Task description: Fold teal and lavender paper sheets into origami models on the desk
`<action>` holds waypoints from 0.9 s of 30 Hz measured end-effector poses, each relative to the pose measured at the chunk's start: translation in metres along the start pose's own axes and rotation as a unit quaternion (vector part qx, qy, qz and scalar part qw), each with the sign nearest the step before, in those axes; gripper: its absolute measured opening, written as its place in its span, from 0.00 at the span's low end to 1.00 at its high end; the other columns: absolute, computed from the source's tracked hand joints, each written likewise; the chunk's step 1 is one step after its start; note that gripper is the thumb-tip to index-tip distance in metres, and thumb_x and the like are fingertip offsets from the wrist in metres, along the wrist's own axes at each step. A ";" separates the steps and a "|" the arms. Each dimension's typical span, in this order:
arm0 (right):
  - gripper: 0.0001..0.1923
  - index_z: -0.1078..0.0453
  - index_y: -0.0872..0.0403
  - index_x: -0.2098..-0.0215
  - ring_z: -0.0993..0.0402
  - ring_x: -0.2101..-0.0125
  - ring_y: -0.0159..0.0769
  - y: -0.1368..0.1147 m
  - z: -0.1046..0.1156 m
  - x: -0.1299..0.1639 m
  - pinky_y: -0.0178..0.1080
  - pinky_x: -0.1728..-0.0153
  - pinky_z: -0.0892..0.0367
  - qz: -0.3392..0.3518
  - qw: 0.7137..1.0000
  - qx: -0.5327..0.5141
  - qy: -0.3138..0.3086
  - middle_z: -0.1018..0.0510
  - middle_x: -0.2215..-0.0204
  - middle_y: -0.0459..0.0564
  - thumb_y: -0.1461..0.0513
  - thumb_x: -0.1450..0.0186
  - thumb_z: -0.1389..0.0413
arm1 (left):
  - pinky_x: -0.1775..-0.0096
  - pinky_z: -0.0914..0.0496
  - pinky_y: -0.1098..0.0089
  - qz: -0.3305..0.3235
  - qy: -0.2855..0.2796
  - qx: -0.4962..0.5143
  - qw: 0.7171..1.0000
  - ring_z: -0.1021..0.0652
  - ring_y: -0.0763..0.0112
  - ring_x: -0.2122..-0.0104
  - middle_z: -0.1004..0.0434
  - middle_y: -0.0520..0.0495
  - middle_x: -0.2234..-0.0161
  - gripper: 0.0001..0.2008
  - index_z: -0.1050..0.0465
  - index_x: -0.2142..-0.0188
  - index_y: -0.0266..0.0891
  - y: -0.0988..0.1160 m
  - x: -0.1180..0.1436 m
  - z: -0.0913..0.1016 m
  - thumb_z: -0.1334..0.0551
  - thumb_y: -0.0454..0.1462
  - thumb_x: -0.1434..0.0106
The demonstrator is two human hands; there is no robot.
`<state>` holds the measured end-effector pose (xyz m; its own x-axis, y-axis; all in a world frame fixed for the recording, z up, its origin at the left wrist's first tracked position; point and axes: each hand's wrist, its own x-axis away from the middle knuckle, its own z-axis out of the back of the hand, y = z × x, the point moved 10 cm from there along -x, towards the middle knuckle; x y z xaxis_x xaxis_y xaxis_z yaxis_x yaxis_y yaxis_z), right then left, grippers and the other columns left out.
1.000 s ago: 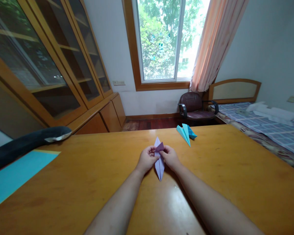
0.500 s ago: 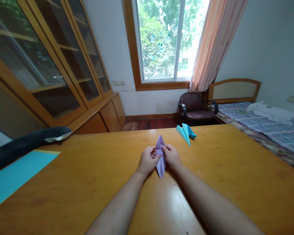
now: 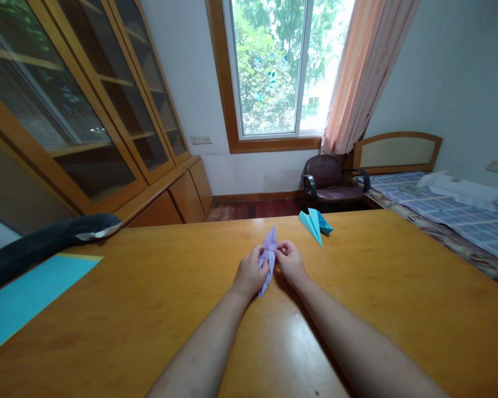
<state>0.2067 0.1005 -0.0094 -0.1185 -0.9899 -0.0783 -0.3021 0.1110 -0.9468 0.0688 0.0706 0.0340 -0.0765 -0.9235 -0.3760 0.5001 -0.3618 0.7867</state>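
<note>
A folded piece of purple origami paper (image 3: 270, 241), long and pointed at both ends, is held over the middle of the table. My left hand (image 3: 249, 272) grips its left side, with the thumb pressed on the lower half. On the other side my right hand (image 3: 291, 262) pinches the paper's right edge near its middle between thumb and finger. The lower tip leans a little to the left. Beyond my right hand lies a folded light-blue paper plane (image 3: 314, 225), with a darker blue folded paper (image 3: 325, 224) against its right side.
On the wooden table (image 3: 149, 309), blue sheets (image 3: 37, 293) with a yellow edge lie at the left, beside a dark cushion-like object (image 3: 50, 240). Past the far edge stand an office chair (image 3: 330, 179) and a bed (image 3: 452, 204). A glass-doored cabinet (image 3: 120, 88) is at the left.
The purple paper has tilted, its lower tip swinging left and its top slightly right. Its lower part now shows a different fold. My right hand has shifted its pinch to the paper's edge.
</note>
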 end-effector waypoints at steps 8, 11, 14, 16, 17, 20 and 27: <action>0.06 0.32 0.53 0.75 0.35 0.78 0.32 -0.006 0.005 0.000 0.36 0.74 0.36 0.020 0.999 0.046 0.017 0.29 0.79 0.43 0.59 0.51 0.43 | 0.63 0.28 0.69 -0.008 -0.070 0.038 0.997 0.21 0.66 0.63 0.23 0.42 0.57 0.15 0.34 0.51 0.41 0.003 0.000 -0.009 0.44 0.35 0.39; 0.08 0.30 0.54 0.74 0.33 0.77 0.33 -0.005 0.007 0.000 0.37 0.73 0.35 0.020 0.998 0.049 0.023 0.28 0.79 0.44 0.58 0.51 0.42 | 0.63 0.27 0.69 -0.021 -0.086 0.034 0.996 0.21 0.67 0.64 0.23 0.42 0.56 0.16 0.34 0.50 0.40 0.007 0.001 -0.009 0.44 0.35 0.38; 0.08 0.29 0.54 0.73 0.31 0.76 0.34 -0.004 0.008 -0.001 0.38 0.71 0.34 0.021 0.998 0.046 0.023 0.26 0.77 0.46 0.58 0.51 0.42 | 0.60 0.28 0.68 -0.061 -0.085 -0.005 0.995 0.22 0.67 0.62 0.23 0.44 0.56 0.16 0.31 0.51 0.41 0.016 0.001 -0.006 0.44 0.35 0.39; 0.09 0.29 0.54 0.73 0.30 0.75 0.35 -0.003 0.008 -0.001 0.38 0.70 0.33 0.020 0.998 0.050 0.021 0.25 0.76 0.46 0.58 0.51 0.42 | 0.56 0.30 0.67 -0.086 -0.083 -0.027 0.992 0.23 0.66 0.59 0.22 0.44 0.57 0.14 0.28 0.54 0.41 0.022 0.001 -0.004 0.44 0.35 0.38; 0.09 0.28 0.54 0.73 0.30 0.74 0.35 -0.003 0.008 0.000 0.39 0.69 0.33 0.020 0.998 0.054 0.021 0.24 0.76 0.47 0.58 0.50 0.42 | 0.55 0.30 0.67 -0.092 -0.083 -0.034 0.992 0.23 0.66 0.59 0.22 0.44 0.58 0.13 0.27 0.55 0.40 0.025 0.001 -0.004 0.44 0.34 0.38; 0.09 0.27 0.54 0.72 0.29 0.72 0.36 -0.005 0.007 0.000 0.40 0.66 0.32 0.022 0.997 0.066 0.018 0.23 0.74 0.48 0.58 0.50 0.41 | 0.62 0.30 0.70 -0.069 -0.080 -0.038 0.994 0.23 0.69 0.65 0.21 0.46 0.63 0.10 0.27 0.59 0.40 0.022 0.000 -0.002 0.44 0.34 0.39; 0.15 0.31 0.54 0.69 0.31 0.73 0.33 -0.013 -0.001 0.006 0.36 0.70 0.34 0.025 0.996 0.085 0.003 0.25 0.74 0.45 0.60 0.54 0.37 | 0.74 0.38 0.76 0.005 -0.013 0.070 0.997 0.30 0.76 0.78 0.31 0.55 0.77 0.03 0.34 0.67 0.40 -0.001 -0.002 0.004 0.41 0.36 0.42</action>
<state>0.2091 0.0935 0.0027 -0.1360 -0.9828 -0.1248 -0.1322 0.1428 -0.9809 0.0648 0.0727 0.0357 -0.0953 -0.9296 -0.3559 0.3765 -0.3647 0.8516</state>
